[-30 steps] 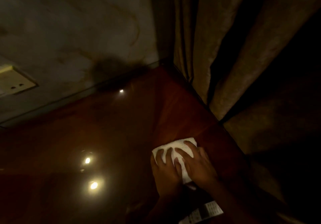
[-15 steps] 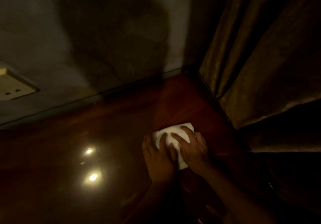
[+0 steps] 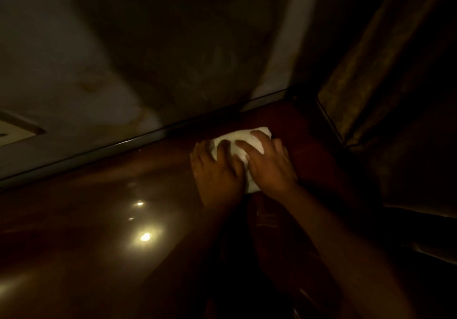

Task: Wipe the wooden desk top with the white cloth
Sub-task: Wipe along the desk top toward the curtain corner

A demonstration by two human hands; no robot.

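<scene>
Both hands press flat, fingers spread, on a folded white cloth point(image 3: 241, 143) lying on the glossy reddish-brown wooden desk top point(image 3: 99, 219) near its far right corner: left hand point(image 3: 218, 172), right hand point(image 3: 269, 167) (2 lamp reflections point(image 3: 145, 237) glare nearby).

Dim amber light, red-brown wood, one white patch under my hands.

The cloth point(image 3: 237, 140) beneath my fingers point(image 3: 247, 146) is plain white, no print. The desk point(image 3: 99, 219) is glossy reddish brown, deeper red near the corner, dotted with small warm-yellow light reflections. The wall point(image 3: 61, 71) behind looks mottled grey-beige with faint yellowish stains. The curtain point(image 3: 383, 71) is a dull olive-gold, shadowed nearly black in its folds.
</scene>
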